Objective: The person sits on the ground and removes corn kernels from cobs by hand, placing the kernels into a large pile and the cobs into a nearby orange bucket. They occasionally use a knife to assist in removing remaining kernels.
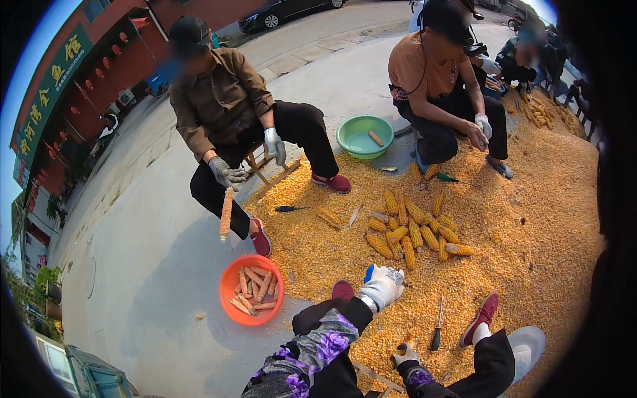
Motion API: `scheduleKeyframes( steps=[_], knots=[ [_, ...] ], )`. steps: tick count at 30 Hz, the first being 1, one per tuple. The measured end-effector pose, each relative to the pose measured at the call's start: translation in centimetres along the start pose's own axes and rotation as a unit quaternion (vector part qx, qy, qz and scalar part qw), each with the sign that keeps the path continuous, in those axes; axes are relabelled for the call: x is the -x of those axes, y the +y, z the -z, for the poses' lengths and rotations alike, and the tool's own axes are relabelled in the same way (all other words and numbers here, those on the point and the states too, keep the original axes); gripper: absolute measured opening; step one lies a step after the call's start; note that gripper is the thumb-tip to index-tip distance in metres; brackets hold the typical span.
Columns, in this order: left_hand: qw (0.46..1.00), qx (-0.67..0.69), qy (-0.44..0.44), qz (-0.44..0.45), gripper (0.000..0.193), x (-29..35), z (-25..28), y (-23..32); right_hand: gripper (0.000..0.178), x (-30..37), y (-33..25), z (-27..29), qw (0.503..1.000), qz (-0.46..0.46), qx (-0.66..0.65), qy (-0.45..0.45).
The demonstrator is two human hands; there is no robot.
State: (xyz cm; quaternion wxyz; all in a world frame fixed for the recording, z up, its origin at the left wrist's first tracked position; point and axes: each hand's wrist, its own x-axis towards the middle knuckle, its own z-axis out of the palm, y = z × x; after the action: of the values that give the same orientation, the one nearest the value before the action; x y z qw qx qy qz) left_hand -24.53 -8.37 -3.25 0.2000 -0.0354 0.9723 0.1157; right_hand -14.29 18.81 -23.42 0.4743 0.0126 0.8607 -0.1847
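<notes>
My left hand point(383, 285), in a white glove, is curled shut around something blue above the loose corn point(531, 219). My right hand point(405, 355) is curled, but I cannot tell if it holds anything.

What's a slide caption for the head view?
Gloved left hand reaches toward corn cobs on spread kernels; right hand low.

Yellow corn cobs point(415, 230) lie heaped on loose kernels point(531, 225), unshelled.

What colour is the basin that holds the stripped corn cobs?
The basin is orange; the head view shows it clearly, on the concrete left of the kernel pile.
</notes>
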Motion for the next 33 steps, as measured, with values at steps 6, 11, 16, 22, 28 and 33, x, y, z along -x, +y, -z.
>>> scheduleKeyframes(
  steps=[6, 11, 16, 22, 28, 33],
  knots=[
    [0.957, 0.289, -0.030, 0.021, 0.050, 4.6, -13.7, 4.3, 0.050, 5.6, 0.4, -1.5, 0.980, 0.106, -0.032, -0.165],
    [0.940, 0.329, -0.060, 0.061, 0.049, 12.6, -16.9, 8.1, 0.053, 6.3, 0.7, -0.9, 0.950, 0.129, -0.081, -0.271],
    [0.959, 0.258, -0.079, -0.082, 0.045, 14.1, -16.6, 7.9, 0.048, 10.5, 0.9, 4.0, 0.923, 0.119, -0.176, -0.320],
    [0.912, 0.336, -0.100, -0.213, 0.062, 16.3, -13.4, 9.1, 0.042, 15.2, 2.0, 10.2, 0.873, 0.196, -0.309, -0.322],
    [0.935, 0.277, -0.085, -0.202, 0.078, 17.3, -7.8, 9.1, 0.049, 19.0, -2.9, 13.9, 0.845, 0.327, -0.251, -0.342],
    [0.964, 0.148, -0.054, -0.213, 0.071, 14.5, -2.2, 10.6, 0.046, 13.3, -1.4, 16.7, 0.870, 0.287, -0.325, -0.236]
  ],
)
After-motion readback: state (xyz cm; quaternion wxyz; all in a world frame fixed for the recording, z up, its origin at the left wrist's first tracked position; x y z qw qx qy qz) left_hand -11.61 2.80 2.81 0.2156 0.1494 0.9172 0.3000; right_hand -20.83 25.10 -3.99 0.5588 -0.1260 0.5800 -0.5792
